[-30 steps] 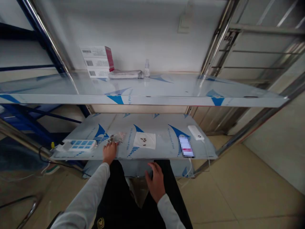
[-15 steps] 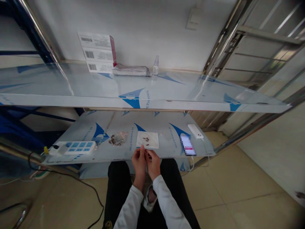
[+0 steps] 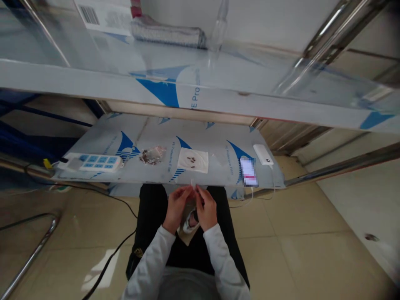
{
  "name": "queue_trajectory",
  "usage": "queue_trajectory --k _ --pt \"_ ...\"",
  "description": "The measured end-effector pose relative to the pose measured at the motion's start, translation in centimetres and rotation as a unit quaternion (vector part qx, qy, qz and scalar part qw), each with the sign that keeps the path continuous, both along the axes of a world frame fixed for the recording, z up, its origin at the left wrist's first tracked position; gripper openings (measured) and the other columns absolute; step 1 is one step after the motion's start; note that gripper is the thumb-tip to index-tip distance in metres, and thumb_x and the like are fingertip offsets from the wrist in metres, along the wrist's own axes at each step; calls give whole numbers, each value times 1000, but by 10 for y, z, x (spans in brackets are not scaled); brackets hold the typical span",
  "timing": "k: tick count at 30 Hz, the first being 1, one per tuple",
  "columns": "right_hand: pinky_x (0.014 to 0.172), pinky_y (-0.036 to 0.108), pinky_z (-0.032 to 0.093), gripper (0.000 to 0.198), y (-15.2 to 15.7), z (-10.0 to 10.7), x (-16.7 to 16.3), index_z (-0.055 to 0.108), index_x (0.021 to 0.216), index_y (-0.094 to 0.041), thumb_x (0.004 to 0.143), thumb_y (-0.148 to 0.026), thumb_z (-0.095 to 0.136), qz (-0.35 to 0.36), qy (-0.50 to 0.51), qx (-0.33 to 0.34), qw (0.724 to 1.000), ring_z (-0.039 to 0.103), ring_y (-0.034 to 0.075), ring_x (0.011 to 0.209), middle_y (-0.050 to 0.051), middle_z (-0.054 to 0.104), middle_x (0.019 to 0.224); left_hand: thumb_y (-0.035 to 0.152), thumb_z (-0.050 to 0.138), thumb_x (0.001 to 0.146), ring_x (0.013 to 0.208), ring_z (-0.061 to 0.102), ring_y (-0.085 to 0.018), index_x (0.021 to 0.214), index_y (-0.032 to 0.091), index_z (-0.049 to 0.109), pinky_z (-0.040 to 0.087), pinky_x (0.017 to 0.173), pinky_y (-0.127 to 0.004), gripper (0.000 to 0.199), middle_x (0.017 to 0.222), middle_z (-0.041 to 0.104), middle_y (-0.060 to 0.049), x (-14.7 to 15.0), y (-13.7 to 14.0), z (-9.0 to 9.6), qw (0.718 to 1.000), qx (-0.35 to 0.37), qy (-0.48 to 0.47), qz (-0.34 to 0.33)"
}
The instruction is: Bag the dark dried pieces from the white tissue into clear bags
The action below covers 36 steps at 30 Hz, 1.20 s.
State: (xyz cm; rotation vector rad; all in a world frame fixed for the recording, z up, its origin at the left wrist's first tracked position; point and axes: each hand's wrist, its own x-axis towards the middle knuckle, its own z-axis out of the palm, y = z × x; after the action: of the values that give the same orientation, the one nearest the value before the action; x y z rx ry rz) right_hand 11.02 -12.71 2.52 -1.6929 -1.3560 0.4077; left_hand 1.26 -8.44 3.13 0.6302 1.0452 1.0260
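Observation:
My left hand [image 3: 178, 205] and my right hand [image 3: 206, 210] meet at the fingertips just in front of the lower shelf's edge. The fingers of both are closed in a pinch. A small pale piece [image 3: 193, 183] shows at the fingertips, too blurred to name. Just beyond the hands lies a white square sheet [image 3: 200, 161] with several small dark brown pieces [image 3: 191, 160] on it. To its left rests a clear plastic bag [image 3: 153, 155] holding reddish-brown bits.
On the film-covered lower shelf [image 3: 156, 129], a power strip [image 3: 100, 162] is at left, a phone [image 3: 249, 171] and white power bank [image 3: 263, 154] at right, both cabled. Overhead, the upper shelf [image 3: 106, 81] carries a box [image 3: 106, 16], folded cloth [image 3: 168, 35] and clear bottle [image 3: 218, 29].
The view has tipped downward and nearer, so the upper shelf looks larger. Both hands have drawn back from the white sheet to before the shelf edge, and a pale piece now shows at their fingertips.

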Motion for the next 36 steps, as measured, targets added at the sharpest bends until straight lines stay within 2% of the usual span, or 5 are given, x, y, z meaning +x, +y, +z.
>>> queue_trajectory --k 12,19,27,33,36 --pt "62 27 54 23 13 13 20 72 86 -21 86 -35 54 54 142 -56 987 68 18 69 3 73 80 38 70 66 68 66 -18 75 15 71 51 66 -27 25 72 72 -5 -1 12 19 981 77 163 -77" --pt "57 28 48 24 30 14 29 69 69 -18 81 -29 52 -37 -81 -62 994 66 20 59 8 71 67 25 54 79 63 65 -18 77 16 66 46 60 -27 15 71 70 -6 0 12 27 840 170 508 -88" --pt "56 24 44 20 34 29 14 66 70 -20 84 -24 52 -3 -109 -18 994 64 17 57 4 69 66 35 53 83 70 68 -16 88 19 58 50 64 -24 18 83 70 -5 1 20 27 917 181 341 -103" --pt "61 27 47 16 34 32 25 63 64 -19 78 -21 57 -55 -122 -65 989 63 18 59 3 65 63 27 56 77 64 66 -18 74 18 61 44 60 -25 10 69 69 -4 -4 25 49 797 181 562 -125" --pt "83 35 49 23 34 31 36 65 99 -17 78 -21 56 30 -60 -20 998 64 23 93 10 67 96 22 53 76 65 66 -17 74 18 62 43 61 -25 10 70 70 -4 -6 30 64 781 196 569 -168"
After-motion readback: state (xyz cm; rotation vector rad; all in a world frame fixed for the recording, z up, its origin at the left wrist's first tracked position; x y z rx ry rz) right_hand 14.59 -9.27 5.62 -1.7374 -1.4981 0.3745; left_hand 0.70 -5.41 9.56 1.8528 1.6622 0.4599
